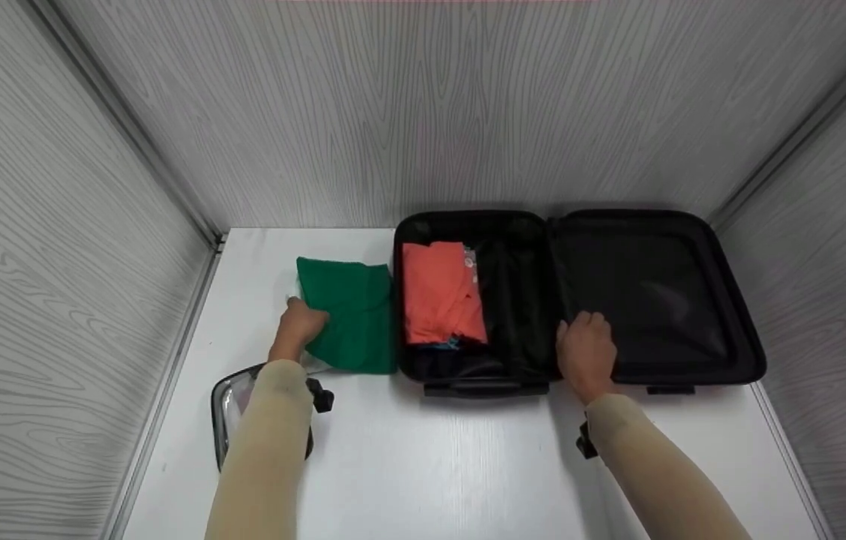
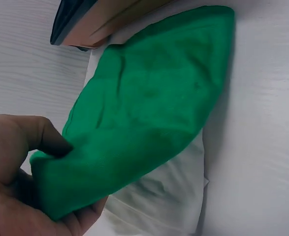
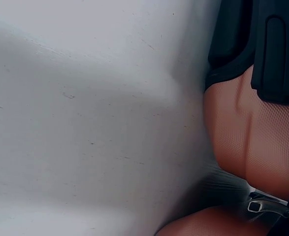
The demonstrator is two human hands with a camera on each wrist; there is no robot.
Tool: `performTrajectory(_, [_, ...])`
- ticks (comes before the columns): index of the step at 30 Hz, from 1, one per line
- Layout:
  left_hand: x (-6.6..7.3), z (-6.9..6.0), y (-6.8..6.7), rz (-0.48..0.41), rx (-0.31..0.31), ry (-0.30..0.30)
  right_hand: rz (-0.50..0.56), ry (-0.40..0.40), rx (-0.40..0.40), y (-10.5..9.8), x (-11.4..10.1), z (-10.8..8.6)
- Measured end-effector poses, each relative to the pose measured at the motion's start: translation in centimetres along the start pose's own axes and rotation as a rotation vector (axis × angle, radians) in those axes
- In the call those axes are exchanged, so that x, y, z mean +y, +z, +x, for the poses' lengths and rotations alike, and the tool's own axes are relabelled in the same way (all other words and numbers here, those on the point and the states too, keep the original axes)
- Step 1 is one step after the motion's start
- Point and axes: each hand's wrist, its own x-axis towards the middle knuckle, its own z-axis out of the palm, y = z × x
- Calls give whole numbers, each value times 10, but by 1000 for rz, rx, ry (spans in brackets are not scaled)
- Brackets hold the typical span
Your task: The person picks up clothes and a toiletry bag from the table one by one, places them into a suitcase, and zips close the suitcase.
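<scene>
My left hand [image 1: 298, 325] pinches the near-left edge of a folded green cloth [image 1: 352, 319]. In the left wrist view its thumb lies over the lifted edge of the green cloth [image 2: 149, 93], with fingers underneath. Beneath it lies a white cloth [image 2: 159, 196]. To the right an opened suitcase [image 1: 520, 371] has a folded coral garment [image 1: 438, 292] in its left half. My right hand [image 1: 588, 356] rests on the suitcase near the hinge and front rim. The right wrist view shows only the suitcase's copper-coloured shell [image 3: 257, 137], without the hand.
A clear pouch with dark edging [image 1: 222, 409] lies on the white table [image 1: 438, 465], partly under the left forearm. The suitcase's right half [image 1: 640, 300] lies flat with a black lining. Grey wood-patterned walls [image 1: 423, 112] enclose the back and sides.
</scene>
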Motion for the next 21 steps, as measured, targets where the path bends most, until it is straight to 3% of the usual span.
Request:
performTrajectory(4, [-2, 5, 1, 0, -5, -5, -4, -1, -1, 0, -1, 0])
performTrajectory(10, [-1, 8, 4, 96, 37, 61, -9, -12, 7, 1, -1, -2])
performTrajectory(17, [5, 5, 10, 33, -9, 76, -26, -47, 64, 3, 1, -1])
performTrajectory(21, [5, 7, 17, 70, 1, 149, -23, -39, 61, 4, 2, 1])
